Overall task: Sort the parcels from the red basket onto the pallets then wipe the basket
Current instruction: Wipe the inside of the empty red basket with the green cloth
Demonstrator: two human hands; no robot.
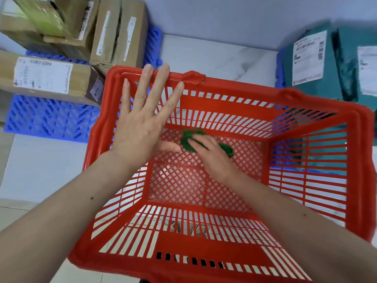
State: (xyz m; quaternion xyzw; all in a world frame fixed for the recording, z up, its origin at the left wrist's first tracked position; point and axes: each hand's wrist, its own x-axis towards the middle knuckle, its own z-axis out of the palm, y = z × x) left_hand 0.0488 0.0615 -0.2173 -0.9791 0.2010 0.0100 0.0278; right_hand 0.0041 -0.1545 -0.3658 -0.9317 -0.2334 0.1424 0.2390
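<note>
Basket (224, 84), red and holding no parcels, sits on the floor between two blue pallets, so the sorting looks done and wiping is the step in hand. At the left, the left pallet (47, 119) carries about five brown cardboard boxes (47, 76). The left hand (140, 119) hovers over the basket's left rim, fingers spread flat and holding nothing; I'd rest it on the rim to steady the basket. The right hand (206, 152) presses one green cloth (190, 139) onto the mesh floor; overlapping strokes into the corners, then up the slatted walls, should cover it. At the right, the right pallet (278, 66) holds at least two teal bags (306, 58).
</note>
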